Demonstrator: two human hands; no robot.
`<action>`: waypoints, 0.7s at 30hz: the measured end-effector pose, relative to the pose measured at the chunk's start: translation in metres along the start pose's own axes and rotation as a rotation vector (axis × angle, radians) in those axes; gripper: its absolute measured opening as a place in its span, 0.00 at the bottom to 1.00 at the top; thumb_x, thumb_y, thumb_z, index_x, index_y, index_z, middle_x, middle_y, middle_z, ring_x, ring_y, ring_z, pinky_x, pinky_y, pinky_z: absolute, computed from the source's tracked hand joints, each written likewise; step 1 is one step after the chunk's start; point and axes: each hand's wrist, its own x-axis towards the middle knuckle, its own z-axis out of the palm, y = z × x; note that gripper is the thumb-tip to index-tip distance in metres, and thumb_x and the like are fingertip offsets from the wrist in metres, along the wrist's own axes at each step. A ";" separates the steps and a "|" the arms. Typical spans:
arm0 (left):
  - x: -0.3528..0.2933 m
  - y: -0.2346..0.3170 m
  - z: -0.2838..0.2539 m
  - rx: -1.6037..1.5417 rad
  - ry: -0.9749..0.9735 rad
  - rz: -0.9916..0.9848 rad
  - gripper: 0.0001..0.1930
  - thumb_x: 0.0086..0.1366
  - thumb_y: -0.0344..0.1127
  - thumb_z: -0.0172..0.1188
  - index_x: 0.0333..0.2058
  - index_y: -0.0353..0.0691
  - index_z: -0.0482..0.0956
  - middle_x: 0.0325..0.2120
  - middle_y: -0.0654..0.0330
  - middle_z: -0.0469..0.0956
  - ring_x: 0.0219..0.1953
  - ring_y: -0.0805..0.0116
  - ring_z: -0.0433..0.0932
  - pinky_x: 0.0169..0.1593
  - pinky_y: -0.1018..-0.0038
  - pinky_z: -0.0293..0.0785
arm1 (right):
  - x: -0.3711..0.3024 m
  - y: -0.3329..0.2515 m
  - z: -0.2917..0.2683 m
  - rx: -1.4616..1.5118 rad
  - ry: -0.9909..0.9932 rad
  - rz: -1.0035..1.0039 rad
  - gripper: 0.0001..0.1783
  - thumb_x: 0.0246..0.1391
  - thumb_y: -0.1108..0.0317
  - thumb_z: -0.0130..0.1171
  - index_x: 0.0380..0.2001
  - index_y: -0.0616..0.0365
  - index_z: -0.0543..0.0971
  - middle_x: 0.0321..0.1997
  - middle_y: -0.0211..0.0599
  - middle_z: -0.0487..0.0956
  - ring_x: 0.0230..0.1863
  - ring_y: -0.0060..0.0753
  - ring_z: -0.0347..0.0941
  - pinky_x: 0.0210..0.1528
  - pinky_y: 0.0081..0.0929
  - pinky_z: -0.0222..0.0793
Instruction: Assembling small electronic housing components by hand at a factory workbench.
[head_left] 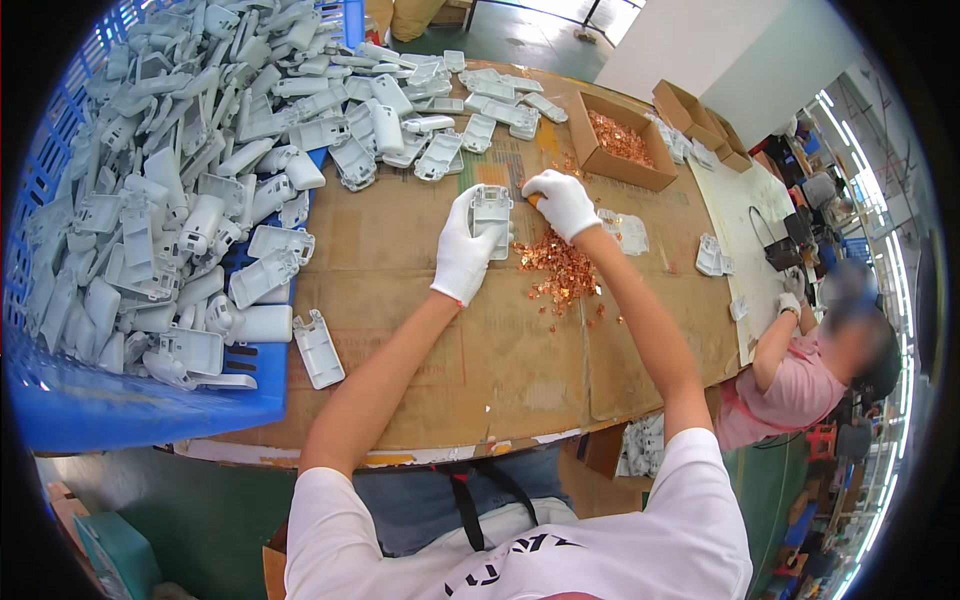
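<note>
Your left hand (pixel 463 252) is closed around a grey plastic housing (pixel 491 216), holding it upright over the cardboard-covered counter (pixel 420 300). Right hand (pixel 562 203) is pinched shut at the housing's top edge on something small and orange; can't tell exactly what.

Just below the hands: loose pile of copper bits (pixel 562 272), touching nothing else. More of them in the open box (pixel 622 142) further back right.

Progress, as a judgement: early. The blue crate (pixel 120 400) on your left is heaped with housings, and more spill across the far side of the counter (pixel 430 120). One housing (pixel 318 347) lies alone near the crate's corner. A few pieces (pixel 712 255) sit off to the right; can't tell if those are finished.

Room: near half of the counter, toward you, is bare cardboard. Crate wall hems the left. Another person (pixel 800 370) works well to your right, past the counter's edge.
</note>
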 end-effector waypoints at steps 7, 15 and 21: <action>0.004 -0.010 -0.008 0.116 0.038 0.071 0.28 0.58 0.16 0.51 0.58 0.35 0.61 0.44 0.53 0.76 0.41 0.62 0.81 0.41 0.71 0.81 | 0.019 -0.012 -0.017 0.028 -0.246 0.202 0.10 0.42 0.72 0.60 0.32 0.55 0.81 0.33 0.42 0.82 0.37 0.46 0.78 0.43 0.34 0.74; 0.001 -0.003 -0.010 0.284 0.190 0.121 0.23 0.56 0.20 0.55 0.52 0.39 0.71 0.41 0.56 0.81 0.42 0.70 0.80 0.45 0.73 0.76 | 0.001 -0.113 -0.009 0.202 0.268 0.009 0.09 0.41 0.75 0.65 0.29 0.55 0.80 0.32 0.36 0.74 0.34 0.34 0.74 0.36 0.28 0.70; -0.006 0.009 -0.001 0.231 0.166 0.069 0.24 0.55 0.19 0.55 0.53 0.36 0.72 0.43 0.60 0.79 0.45 0.75 0.77 0.46 0.77 0.74 | -0.001 -0.104 0.008 0.234 0.253 0.186 0.12 0.42 0.75 0.65 0.34 0.57 0.79 0.33 0.35 0.75 0.33 0.32 0.74 0.36 0.26 0.71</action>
